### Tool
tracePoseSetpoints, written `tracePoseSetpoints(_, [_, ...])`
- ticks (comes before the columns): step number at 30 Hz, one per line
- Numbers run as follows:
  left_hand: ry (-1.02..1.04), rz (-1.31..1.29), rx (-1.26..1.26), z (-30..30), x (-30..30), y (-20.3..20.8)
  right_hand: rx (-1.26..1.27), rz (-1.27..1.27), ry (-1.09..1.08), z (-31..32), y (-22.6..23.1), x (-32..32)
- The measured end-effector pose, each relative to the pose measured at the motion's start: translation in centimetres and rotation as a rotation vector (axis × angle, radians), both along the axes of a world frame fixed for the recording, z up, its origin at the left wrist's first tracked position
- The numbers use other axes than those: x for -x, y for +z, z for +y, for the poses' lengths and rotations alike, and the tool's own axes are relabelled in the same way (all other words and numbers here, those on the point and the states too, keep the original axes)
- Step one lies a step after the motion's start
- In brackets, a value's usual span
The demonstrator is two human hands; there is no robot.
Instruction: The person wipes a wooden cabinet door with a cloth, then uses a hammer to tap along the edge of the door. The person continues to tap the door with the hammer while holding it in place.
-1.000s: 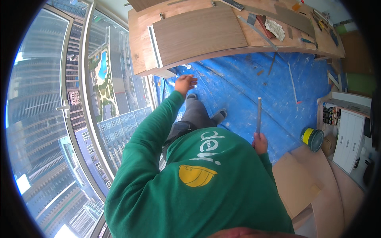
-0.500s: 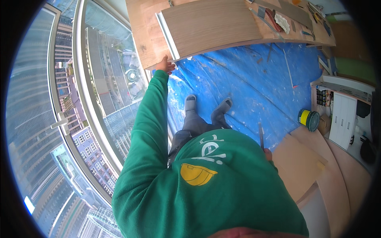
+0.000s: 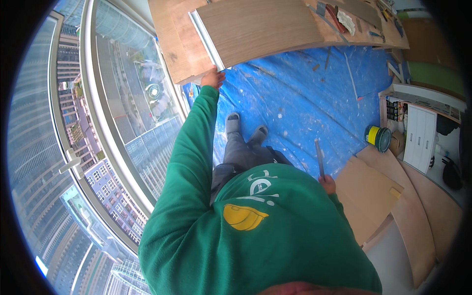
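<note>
My left arm reaches forward to the bench's near edge. There my left hand is at the near end of a white, channel-like strip, its thumb up beside the strip and its fingers curled round the end. The strip lies along the left edge of a brown wood-grain panel, on the plywood bench top. Low at my right side, my right hand is closed round the lower end of a long, thin grey bar, which points away from me. The bar's exact kind does not show.
Blue sheeting covers the floor under my feet. Windows line my left. To the right are a dark bucket with a yellow band, a white cabinet and a cardboard sheet. Several tools lie at the bench's far right.
My left hand has moved right, from the bench edge to the strip's end, and its fingers have closed. My right hand and the grey bar have come further into view. My feet have shifted left.
</note>
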State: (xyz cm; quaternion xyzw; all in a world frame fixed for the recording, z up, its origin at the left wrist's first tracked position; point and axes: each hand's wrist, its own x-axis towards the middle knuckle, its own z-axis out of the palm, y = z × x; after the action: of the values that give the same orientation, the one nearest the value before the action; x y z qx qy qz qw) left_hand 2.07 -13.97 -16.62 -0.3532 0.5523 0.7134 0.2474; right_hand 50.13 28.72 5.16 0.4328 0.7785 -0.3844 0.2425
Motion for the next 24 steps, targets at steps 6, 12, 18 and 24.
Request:
tracePoseSetpoints(6, [-0.227, 0.074, 0.259, 0.5, -0.8, 1.8, -0.004, -0.092, -0.049, 1.8, -3.3, 1.0])
tracePoseSetpoints(12, [-0.768, 0.970, 1.299, 0.5, -2.5, 6.0, 0.115, -0.068, -0.052, 0.1, -4.8, 6.5])
tracePoseSetpoints(18, [-1.018, 1.065, 1.484, -1.2, 1.5, 4.6, 0.287, 0.018, -0.059, -2.5, -8.1, 10.3])
tracePoseSetpoints(24, [-0.898, 1.215, 1.398, -0.8, 1.3, 2.3, 0.322, -0.007, -0.086, -7.4, -7.9, 13.7])
